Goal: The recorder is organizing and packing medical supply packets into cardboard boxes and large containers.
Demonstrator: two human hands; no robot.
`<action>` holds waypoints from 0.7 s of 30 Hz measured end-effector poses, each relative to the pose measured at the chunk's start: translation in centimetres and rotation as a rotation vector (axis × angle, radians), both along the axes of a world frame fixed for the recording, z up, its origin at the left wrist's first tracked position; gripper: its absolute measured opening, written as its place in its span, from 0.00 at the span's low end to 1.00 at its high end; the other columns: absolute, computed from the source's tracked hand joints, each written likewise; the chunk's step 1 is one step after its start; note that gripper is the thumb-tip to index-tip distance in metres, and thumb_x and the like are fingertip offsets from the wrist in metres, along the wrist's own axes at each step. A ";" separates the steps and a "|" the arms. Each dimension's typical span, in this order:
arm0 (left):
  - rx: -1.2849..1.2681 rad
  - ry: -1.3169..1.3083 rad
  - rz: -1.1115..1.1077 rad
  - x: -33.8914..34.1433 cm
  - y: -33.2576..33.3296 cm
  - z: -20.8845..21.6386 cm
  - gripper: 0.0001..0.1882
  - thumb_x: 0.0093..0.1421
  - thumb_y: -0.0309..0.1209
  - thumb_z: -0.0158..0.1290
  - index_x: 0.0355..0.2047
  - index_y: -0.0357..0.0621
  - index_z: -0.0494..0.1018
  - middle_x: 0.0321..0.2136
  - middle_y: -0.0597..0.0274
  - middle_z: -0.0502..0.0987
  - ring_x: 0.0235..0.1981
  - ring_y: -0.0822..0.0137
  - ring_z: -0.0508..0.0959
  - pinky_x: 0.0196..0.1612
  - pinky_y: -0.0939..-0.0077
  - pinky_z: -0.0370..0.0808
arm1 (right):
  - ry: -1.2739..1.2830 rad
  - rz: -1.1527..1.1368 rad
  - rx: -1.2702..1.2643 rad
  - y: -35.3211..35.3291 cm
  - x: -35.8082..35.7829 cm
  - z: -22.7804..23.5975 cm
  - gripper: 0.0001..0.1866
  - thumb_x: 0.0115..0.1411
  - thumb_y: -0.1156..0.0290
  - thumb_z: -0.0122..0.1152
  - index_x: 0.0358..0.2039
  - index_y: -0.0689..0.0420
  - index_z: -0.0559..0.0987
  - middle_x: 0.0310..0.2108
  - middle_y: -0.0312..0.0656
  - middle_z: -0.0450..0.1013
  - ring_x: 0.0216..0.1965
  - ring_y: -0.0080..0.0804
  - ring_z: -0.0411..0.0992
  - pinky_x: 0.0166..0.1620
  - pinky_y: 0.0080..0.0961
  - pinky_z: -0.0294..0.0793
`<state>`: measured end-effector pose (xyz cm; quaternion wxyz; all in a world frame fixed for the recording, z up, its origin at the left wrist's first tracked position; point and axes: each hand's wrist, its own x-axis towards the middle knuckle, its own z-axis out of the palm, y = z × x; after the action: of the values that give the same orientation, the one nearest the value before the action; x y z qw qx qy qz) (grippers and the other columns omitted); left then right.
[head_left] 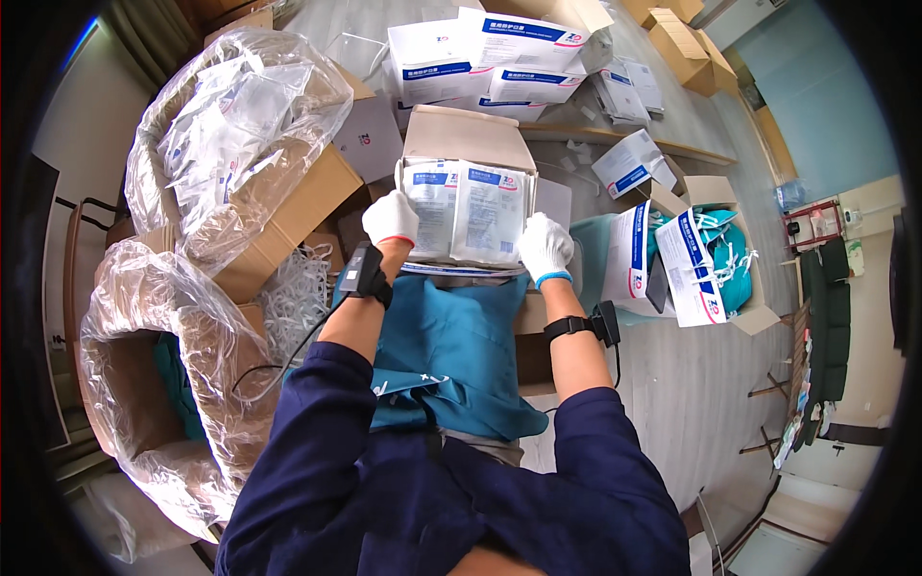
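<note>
Squaring the stack of sealed packets (468, 211) over the open carton (468, 137), I've got left hand (390, 218) & right hand (545, 247) closed on its sides—best keep pressure even, edges flush.

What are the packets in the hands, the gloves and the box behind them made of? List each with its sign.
Packets: seemingly glossy plastic film; light glints off wrinkled faces.
Gloves on left hand and right hand: probably knitted white fabric, matte, with coloured cuff edges.
Box: brown cardboard, dull, with a folded flap.
</note>
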<state>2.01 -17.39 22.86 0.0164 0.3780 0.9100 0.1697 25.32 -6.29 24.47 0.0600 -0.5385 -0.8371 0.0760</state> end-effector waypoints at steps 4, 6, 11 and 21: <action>-0.039 -0.051 -0.052 -0.7 0.3 0.5 0.12 0.58 0.35 0.51 0.30 0.43 0.83 0.27 0.47 0.82 0.33 0.46 0.83 0.39 0.54 0.80 | -0.021 0.049 -0.052 0.5 1.2 0.4 0.11 0.62 0.65 0.52 0.36 0.55 0.80 0.35 0.48 0.80 0.40 0.50 0.80 0.41 0.43 0.80; -0.079 -0.133 -0.027 -1.1 -0.1 1.4 0.16 0.60 0.41 0.52 0.34 0.41 0.82 0.32 0.44 0.82 0.36 0.46 0.83 0.41 0.52 0.78 | -0.084 0.062 -0.059 0.7 2.6 0.9 0.12 0.63 0.64 0.51 0.39 0.55 0.80 0.38 0.47 0.79 0.42 0.50 0.79 0.43 0.43 0.80; 0.437 0.201 -0.221 1.0 -0.7 3.4 0.15 0.60 0.39 0.58 0.41 0.43 0.76 0.38 0.52 0.79 0.42 0.49 0.78 0.45 0.52 0.75 | 0.337 -0.137 0.318 -2.2 4.2 2.0 0.13 0.59 0.64 0.60 0.43 0.54 0.79 0.38 0.47 0.77 0.40 0.49 0.77 0.43 0.43 0.77; 0.107 -0.492 -0.044 9.8 5.1 1.4 0.21 0.61 0.41 0.54 0.45 0.34 0.76 0.40 0.36 0.80 0.47 0.41 0.79 0.52 0.54 0.74 | 0.321 -0.176 -0.234 -5.3 -1.6 3.0 0.27 0.62 0.55 0.57 0.54 0.62 0.70 0.48 0.59 0.75 0.50 0.57 0.75 0.52 0.49 0.74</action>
<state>11.76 -12.24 24.23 0.2212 0.3455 0.8598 0.3041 23.70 -11.59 27.50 0.1361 -0.5939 -0.7518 0.2521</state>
